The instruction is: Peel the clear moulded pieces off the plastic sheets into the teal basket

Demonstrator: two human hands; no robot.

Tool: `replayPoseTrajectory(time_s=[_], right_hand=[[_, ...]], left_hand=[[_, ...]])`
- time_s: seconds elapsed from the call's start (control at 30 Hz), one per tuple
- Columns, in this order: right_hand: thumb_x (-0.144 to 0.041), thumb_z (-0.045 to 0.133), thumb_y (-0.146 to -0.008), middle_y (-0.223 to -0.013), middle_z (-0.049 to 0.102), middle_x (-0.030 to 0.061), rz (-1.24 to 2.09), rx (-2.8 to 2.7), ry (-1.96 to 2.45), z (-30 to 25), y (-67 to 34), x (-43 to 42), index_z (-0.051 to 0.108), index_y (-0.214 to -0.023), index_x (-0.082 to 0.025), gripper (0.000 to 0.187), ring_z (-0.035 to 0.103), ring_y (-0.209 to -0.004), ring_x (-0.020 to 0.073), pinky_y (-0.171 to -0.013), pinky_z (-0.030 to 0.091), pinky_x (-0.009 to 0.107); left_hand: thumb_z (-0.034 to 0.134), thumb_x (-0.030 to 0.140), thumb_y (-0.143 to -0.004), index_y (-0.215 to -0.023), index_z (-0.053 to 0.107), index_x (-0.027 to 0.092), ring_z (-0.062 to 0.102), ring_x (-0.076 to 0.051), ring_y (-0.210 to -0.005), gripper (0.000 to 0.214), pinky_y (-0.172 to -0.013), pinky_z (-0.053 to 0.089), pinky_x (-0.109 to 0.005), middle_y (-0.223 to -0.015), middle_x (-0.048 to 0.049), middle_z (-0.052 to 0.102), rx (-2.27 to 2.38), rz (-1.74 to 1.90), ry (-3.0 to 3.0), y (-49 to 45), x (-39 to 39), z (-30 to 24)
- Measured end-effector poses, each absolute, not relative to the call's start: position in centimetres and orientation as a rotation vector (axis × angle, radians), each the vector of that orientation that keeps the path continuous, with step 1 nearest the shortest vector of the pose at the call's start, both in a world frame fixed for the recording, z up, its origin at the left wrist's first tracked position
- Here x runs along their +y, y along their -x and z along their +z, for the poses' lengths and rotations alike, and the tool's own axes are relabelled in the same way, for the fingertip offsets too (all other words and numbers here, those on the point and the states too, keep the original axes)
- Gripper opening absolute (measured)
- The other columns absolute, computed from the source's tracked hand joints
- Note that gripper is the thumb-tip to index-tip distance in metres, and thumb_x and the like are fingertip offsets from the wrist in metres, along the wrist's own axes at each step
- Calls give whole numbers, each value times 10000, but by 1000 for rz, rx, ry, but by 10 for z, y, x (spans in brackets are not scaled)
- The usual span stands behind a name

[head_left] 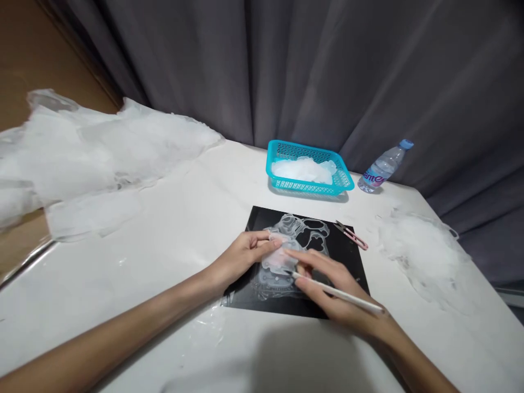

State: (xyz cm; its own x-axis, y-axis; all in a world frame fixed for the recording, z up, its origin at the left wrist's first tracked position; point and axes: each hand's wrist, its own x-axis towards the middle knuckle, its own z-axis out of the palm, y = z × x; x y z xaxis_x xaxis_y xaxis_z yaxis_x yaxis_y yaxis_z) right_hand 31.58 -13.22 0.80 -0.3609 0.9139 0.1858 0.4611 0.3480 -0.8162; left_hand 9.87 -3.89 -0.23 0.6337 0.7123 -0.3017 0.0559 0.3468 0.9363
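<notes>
My left hand (pixel 254 250) pinches the left edge of a translucent, frosted plastic sheet piece (pixel 275 263) above a black mat (pixel 341 256). In my right hand (pixel 333 281) is a slim white pen-like tool (pixel 347 297), its dark tip close to the piece's lower right side. The right index finger reaches onto the piece. Beneath and behind it, more clear cut-out sheets (pixel 315 226) with rounded openings lie on the mat. Small snips with pink handles (pixel 355 237) rest on the mat's right edge, apart from both hands.
A turquoise basket (pixel 307 189) holding white translucent pieces stands behind the mat. A water bottle (pixel 379 169) is to its right. Big heaps of filmy plastic (pixel 90 147) cover the table's left, and a smaller pile (pixel 426 251) lies right. Grey curtain (pixel 286 65) hangs behind.
</notes>
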Motion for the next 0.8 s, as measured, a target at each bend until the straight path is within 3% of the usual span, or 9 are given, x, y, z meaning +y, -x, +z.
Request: replayPoseTrajectory(time_s=[0.1, 0.2, 0.3, 0.43, 0.63, 0.8], right_hand=[[-290, 529, -1064, -985, 637, 31, 748, -1885, 1307, 13, -334, -130, 606, -1438, -314, 383, 615, -889, 184, -838, 536, 339], [-295, 454, -1087, -1102, 635, 67, 383, -1860, 1438, 4, -348, -126, 710, -1289, -320, 328, 573, -1073, 251, -987, 468, 464], [-261, 396, -1096, -1257, 594, 94, 145, -1891, 1484, -12, -352, -121, 685, -1307, -309, 362, 510, -1205, 291, -1064, 414, 541], [-230, 371, -1107, -1306, 574, 116, 244, -2029, 1428, -23, -345, -118, 556, -1429, -264, 373, 531, -1224, 266, -1066, 451, 489], [-272, 473, -1092, -1248, 636, 101, 463, -2050, 1421, -22, -333, -121, 544, -1424, -254, 339, 555, -1117, 259, -992, 493, 443], [-288, 539, -1068, -1066, 698, 77, 556, -1979, 1401, -22, -330, -120, 650, -1226, -254, 196, 571, -994, 254, -871, 510, 410]], left_hand=[[765, 434, -912, -1126, 752, 117, 762, -217, -876, 383, -840, 576, -346, -1029, -126, 812, 747, 489, -1035, -97, -37, -7], [761, 408, -929, -1126, 764, 111, 774, -207, -892, 357, -876, 578, -341, -1055, -137, 819, 749, 487, -1006, -96, -37, -8], [754, 402, -939, -1116, 768, 117, 779, -205, -902, 335, -899, 580, -345, -1052, -130, 823, 752, 496, -1014, -97, -36, -8], [759, 389, -936, -1097, 760, 108, 782, -219, -912, 323, -911, 583, -362, -1030, -127, 824, 740, 498, -1030, -97, -36, -10], [752, 398, -941, -1086, 713, 113, 764, -200, -880, 322, -840, 573, -313, -1002, -116, 812, 698, 524, -1063, -95, -36, -13], [752, 419, -927, -997, 742, 119, 724, -181, -872, 309, -829, 543, -284, -966, -91, 781, 708, 551, -1212, -94, -35, -21]])
